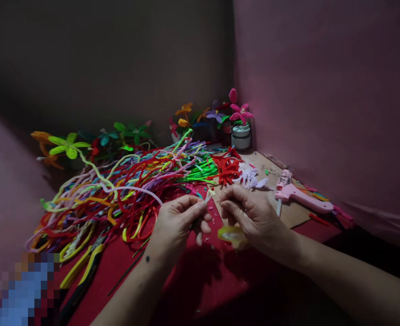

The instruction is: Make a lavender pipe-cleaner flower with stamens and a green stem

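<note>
My left hand [183, 217] pinches a small bundle of pale stamens [210, 195] between thumb and fingertips, their yellowish tips fanning out at the top. A thin dark stem [127, 274] lies below that hand, on the red cloth. Close by on the right, my right hand [250, 215] is closed, its thumb and forefinger pressed together. Under its palm hangs a yellow roll of tape [230, 234], partly hidden by the lower fingers. Whether a strip of tape runs between the two hands is too fine to tell.
A heap of coloured pipe cleaners [118, 181] covers the left. Yellow-handled pliers [84, 267] lie in front. A pink glue gun [305, 197] rests on cardboard [295, 217] at right, near white petals [250, 176]. Pipe-cleaner flowers [241, 112] and a lidded jar [241, 137] stand behind.
</note>
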A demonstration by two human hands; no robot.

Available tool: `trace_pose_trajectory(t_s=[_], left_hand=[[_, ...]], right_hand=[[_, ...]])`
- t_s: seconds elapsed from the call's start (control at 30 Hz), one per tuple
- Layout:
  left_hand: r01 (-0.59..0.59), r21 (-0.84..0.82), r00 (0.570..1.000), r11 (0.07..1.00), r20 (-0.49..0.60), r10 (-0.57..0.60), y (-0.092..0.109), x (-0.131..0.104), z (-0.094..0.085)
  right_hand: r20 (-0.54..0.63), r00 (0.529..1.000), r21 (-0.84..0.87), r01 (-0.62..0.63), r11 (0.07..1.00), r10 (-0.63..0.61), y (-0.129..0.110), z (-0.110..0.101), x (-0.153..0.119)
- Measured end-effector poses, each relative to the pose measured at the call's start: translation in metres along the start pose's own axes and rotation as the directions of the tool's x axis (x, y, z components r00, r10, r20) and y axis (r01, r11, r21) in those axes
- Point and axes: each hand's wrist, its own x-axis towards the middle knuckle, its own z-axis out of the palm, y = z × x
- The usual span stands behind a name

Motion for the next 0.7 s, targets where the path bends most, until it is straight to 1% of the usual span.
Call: trace_pose_trajectory(t_s=[0.07,0.13,0.17,0.23,0.27,0.33,0.37,0.4,0.43,0.47,0.5,0.57,0.6,0.63,0.67,0.7], left_hand=[[0.013,-0.006,0.999,1.0,0.044,-0.013,-0.002,0.0,0.001],[0.017,-0.016,0.997,1.0,0.081,-0.016,-0.007,0.002,0.002],[0.019,-0.029,0.997,0.999,0.079,-0.016,-0.01,0.004,0.003],[0.021,-0.075,0.999,0.997,0.03,-0.018,-0.017,0.008,0.004],[0.027,-0.098,1.0,0.995,0.003,-0.027,-0.021,0.01,0.004],[0.043,-0.134,0.998,0.99,-0.033,-0.048,-0.027,0.014,0.003],[0.048,-0.141,0.998,0.989,-0.043,-0.055,-0.029,0.016,0.002],[0.051,-0.139,0.997,0.989,-0.046,-0.058,-0.03,0.018,0.0],[0.048,-0.135,0.997,0.99,-0.049,-0.055,-0.03,0.019,-0.001],[0.042,-0.133,0.997,0.99,-0.051,-0.049,-0.029,0.02,-0.003],[0.037,-0.131,0.998,0.991,-0.052,-0.044,-0.028,0.02,-0.004],[0.045,-0.125,0.998,0.991,-0.041,-0.051,-0.026,0.021,-0.006],[0.055,-0.122,0.998,0.991,-0.036,-0.06,-0.026,0.021,-0.007],[0.067,-0.12,0.997,0.99,-0.03,-0.071,-0.025,0.02,-0.007],[0.079,-0.118,0.996,0.99,-0.022,-0.082,-0.025,0.02,-0.007],[0.088,-0.119,0.996,0.989,-0.014,-0.09,-0.025,0.02,-0.007]], right_hand=[[-0.011,1.0,-0.021,0.028,0.999,-0.028,0.006,0.007,-0.001],[-0.034,0.999,-0.017,0.027,0.999,-0.028,0.014,0.014,-0.002],[-0.047,0.999,-0.008,0.023,1.0,-0.023,0.018,0.017,-0.003],[-0.057,0.998,0.025,0.013,1.0,-0.011,0.026,0.018,-0.007],[-0.032,0.999,0.043,0.014,0.999,-0.012,0.027,0.017,-0.011],[0.095,0.993,0.058,0.066,0.996,-0.071,0.026,0.008,-0.021],[0.189,0.974,0.055,0.119,0.991,-0.127,0.024,0.001,-0.026],[0.271,0.942,0.039,0.192,0.981,-0.196,0.02,-0.006,-0.032],[0.315,0.918,0.008,0.251,0.968,-0.241,0.017,-0.012,-0.038],[0.356,0.899,-0.022,0.281,0.959,-0.256,0.015,-0.018,-0.044],[0.421,0.871,-0.058,0.305,0.951,-0.254,0.013,-0.023,-0.048],[0.563,0.794,-0.102,0.342,0.934,-0.229,0.015,-0.027,-0.055],[0.595,0.769,-0.108,0.363,0.926,-0.232,0.017,-0.028,-0.057],[0.606,0.759,-0.102,0.371,0.923,-0.238,0.02,-0.027,-0.058],[0.591,0.77,-0.091,0.359,0.929,-0.24,0.023,-0.026,-0.059],[0.555,0.802,-0.078,0.316,0.946,-0.222,0.026,-0.024,-0.06]])
